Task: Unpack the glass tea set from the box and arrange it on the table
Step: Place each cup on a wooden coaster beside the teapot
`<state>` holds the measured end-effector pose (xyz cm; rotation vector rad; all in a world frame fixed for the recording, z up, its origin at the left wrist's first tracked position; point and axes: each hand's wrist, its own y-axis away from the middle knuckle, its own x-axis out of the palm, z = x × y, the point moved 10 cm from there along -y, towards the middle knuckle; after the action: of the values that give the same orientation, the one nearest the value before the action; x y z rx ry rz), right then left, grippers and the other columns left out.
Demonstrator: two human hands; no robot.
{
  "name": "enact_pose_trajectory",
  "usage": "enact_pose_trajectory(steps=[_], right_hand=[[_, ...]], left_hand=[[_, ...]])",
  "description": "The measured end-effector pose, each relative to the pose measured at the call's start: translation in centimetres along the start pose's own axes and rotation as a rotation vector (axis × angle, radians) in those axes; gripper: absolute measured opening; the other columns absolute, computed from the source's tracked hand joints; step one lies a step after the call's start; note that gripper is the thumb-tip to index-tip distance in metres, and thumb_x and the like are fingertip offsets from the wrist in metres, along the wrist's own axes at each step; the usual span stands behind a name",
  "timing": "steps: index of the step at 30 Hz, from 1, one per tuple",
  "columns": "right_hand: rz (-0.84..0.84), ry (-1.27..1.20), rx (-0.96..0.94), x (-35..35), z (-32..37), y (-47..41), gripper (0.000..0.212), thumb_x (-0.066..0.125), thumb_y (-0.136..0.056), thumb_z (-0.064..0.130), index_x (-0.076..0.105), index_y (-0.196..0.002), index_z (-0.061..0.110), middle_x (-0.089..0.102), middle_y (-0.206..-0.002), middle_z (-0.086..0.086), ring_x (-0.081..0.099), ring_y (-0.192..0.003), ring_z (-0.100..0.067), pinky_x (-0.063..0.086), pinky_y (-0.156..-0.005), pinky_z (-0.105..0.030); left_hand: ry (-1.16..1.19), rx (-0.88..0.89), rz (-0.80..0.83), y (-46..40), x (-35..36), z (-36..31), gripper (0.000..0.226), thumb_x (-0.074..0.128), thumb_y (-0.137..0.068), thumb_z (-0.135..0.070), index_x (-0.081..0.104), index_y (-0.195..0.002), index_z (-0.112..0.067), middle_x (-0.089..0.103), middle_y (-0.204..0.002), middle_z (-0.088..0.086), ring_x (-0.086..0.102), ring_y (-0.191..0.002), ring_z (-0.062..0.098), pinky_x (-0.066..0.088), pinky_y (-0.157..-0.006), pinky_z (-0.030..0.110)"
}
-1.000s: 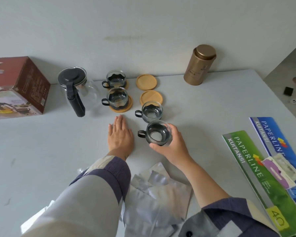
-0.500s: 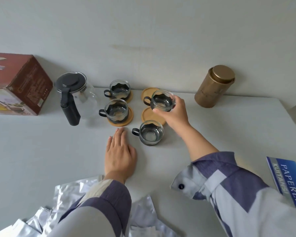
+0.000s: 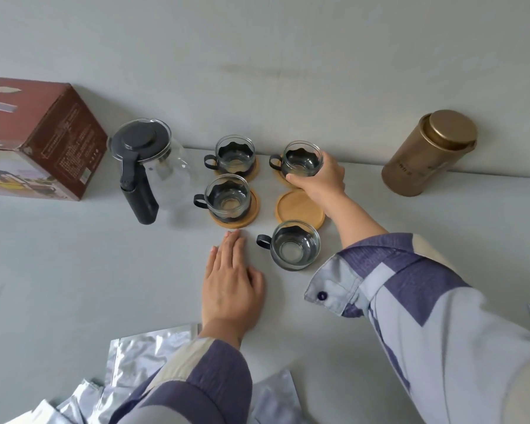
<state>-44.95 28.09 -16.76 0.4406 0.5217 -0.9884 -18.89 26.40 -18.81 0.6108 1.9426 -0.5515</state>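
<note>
Wrapped around a small glass cup with a black holder and loop handle (image 3: 302, 159), the person's right hand (image 3: 318, 182) has its fingers closed on the side of the glass, holding it over the far right round bamboo coaster (image 3: 280, 179), most of which is hidden beneath cup and hand (whether the cup's base touches the coaster I cannot tell). Just in front of that sits a second round bamboo coaster (image 3: 300, 209), bare. Nearer still, a third glass cup with black handle (image 3: 294, 244) stands directly on the pale grey table (image 3: 74, 270), just beside the bare coaster's front edge.

To the left, two more glass cups rest on bamboo coasters: the far one (image 3: 234, 154) and the near one (image 3: 227, 195). The left hand (image 3: 230, 286) lies flat on the table, palm down, fingers together and holding nothing, its fingertips close to the near cup's coaster. Left of the cups stands a clear glass teapot with a black lid and handle (image 3: 147, 166). Further left is a dark red cardboard box (image 3: 43, 139). A gold cylindrical tin (image 3: 429, 154) stands against the wall on the right, well apart from the cups. Crumpled silver foil bags (image 3: 144, 353) lie at the near edge, partly under the sleeves.
</note>
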Motion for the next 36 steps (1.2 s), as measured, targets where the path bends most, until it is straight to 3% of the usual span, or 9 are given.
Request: enact_pose_trajectory(steps=[4, 6, 11, 15, 18, 22, 26, 30, 36], right_hand=[[0.085, -0.053, 0.030, 0.4, -0.7, 0.3, 0.103, 0.083, -0.065, 0.035, 0.023, -0.148, 0.025, 0.036, -0.144, 0.002, 0.027, -0.137, -0.020, 0.029, -0.113, -0.041], [0.083, -0.081, 0.047, -0.3, -1.2, 1.0, 0.101, 0.079, -0.072, 0.028, 0.016, -0.150, 0.022, 0.037, -0.142, 0.005, 0.029, -0.135, -0.018, 0.031, -0.110, -0.037], [0.018, -0.132, 0.042, -3.1, -2.3, 5.1, 0.065, 0.044, -0.085, -0.006, 0.033, -0.143, 0.021, 0.047, -0.130, 0.004, 0.041, -0.107, -0.012, 0.041, -0.095, -0.028], [0.035, -0.185, 0.027, -3.9, -3.2, 9.8, 0.062, 0.033, -0.081, -0.015, 0.045, -0.134, 0.015, 0.052, -0.113, 0.005, 0.045, -0.097, -0.013, 0.040, -0.072, -0.017], [0.086, -0.190, 0.024, -2.8, -4.5, 13.1, 0.070, 0.033, -0.075, -0.020, 0.045, -0.133, 0.016, 0.050, -0.116, 0.005, 0.047, -0.103, -0.014, 0.040, -0.062, -0.016], [0.123, -0.187, 0.010, -0.6, -5.8, 16.0, 0.073, 0.055, -0.075, -0.012, 0.038, -0.140, 0.016, 0.048, -0.128, -0.001, 0.049, -0.116, -0.019, 0.045, -0.081, -0.021], [0.043, -0.109, -0.018, 0.0, -5.4, 16.8, 0.091, 0.083, -0.064, 0.018, 0.035, -0.141, 0.016, 0.043, -0.137, -0.002, 0.040, -0.127, -0.022, 0.036, -0.108, -0.036], [-0.087, -0.012, -0.002, -0.4, -4.6, 17.0, 0.096, 0.088, -0.056, 0.039, 0.040, -0.137, 0.020, 0.047, -0.135, 0.003, 0.039, -0.127, -0.020, 0.035, -0.106, -0.034], [-0.180, 0.024, 0.028, -0.3, -4.7, 17.0, 0.083, 0.084, -0.057, 0.047, 0.047, -0.127, 0.022, 0.055, -0.126, 0.006, 0.045, -0.121, -0.020, 0.034, -0.099, -0.036]], left_hand=[[-0.005, 0.008, 0.003, 0.0, 0.0, -0.1, 0.059, 0.043, -0.082, -0.022, 0.042, -0.139, -0.008, 0.038, -0.149, 0.004, 0.028, -0.140, 0.016, 0.007, -0.118, 0.028], [-0.011, 0.008, 0.005, 0.0, 0.0, -0.1, 0.059, 0.041, -0.082, -0.023, 0.042, -0.139, -0.007, 0.037, -0.149, 0.004, 0.028, -0.141, 0.016, 0.005, -0.117, 0.028], [-0.029, 0.019, 0.021, 0.1, 0.2, -0.3, 0.065, 0.026, -0.080, -0.030, 0.038, -0.140, -0.008, 0.034, -0.151, 0.004, 0.026, -0.141, 0.017, 0.005, -0.118, 0.029], [-0.031, 0.029, 0.035, 0.2, 0.3, -0.3, 0.068, 0.023, -0.080, -0.031, 0.036, -0.142, -0.008, 0.032, -0.152, 0.004, 0.024, -0.143, 0.017, 0.008, -0.118, 0.032], [-0.023, 0.035, 0.035, 0.2, 0.2, -0.3, 0.071, 0.021, -0.078, -0.033, 0.037, -0.142, -0.006, 0.032, -0.152, 0.005, 0.024, -0.143, 0.019, 0.009, -0.118, 0.033], [-0.008, 0.036, 0.050, 0.2, 0.4, -0.2, 0.066, 0.029, -0.082, -0.028, 0.032, -0.144, -0.006, 0.027, -0.154, 0.005, 0.019, -0.144, 0.018, 0.004, -0.118, 0.031], [-0.001, 0.037, 0.044, 0.2, 0.2, -0.1, 0.062, 0.035, -0.086, -0.024, 0.031, -0.145, -0.006, 0.026, -0.155, 0.005, 0.018, -0.145, 0.018, 0.005, -0.119, 0.032], [0.012, 0.036, 0.046, 0.2, 0.3, 0.0, 0.060, 0.040, -0.089, -0.022, 0.029, -0.146, -0.007, 0.024, -0.156, 0.004, 0.015, -0.145, 0.017, 0.003, -0.119, 0.032], [0.016, 0.035, 0.039, 0.2, 0.2, 0.1, 0.061, 0.039, -0.089, -0.023, 0.027, -0.147, -0.008, 0.023, -0.156, 0.003, 0.014, -0.146, 0.016, 0.001, -0.118, 0.030]])
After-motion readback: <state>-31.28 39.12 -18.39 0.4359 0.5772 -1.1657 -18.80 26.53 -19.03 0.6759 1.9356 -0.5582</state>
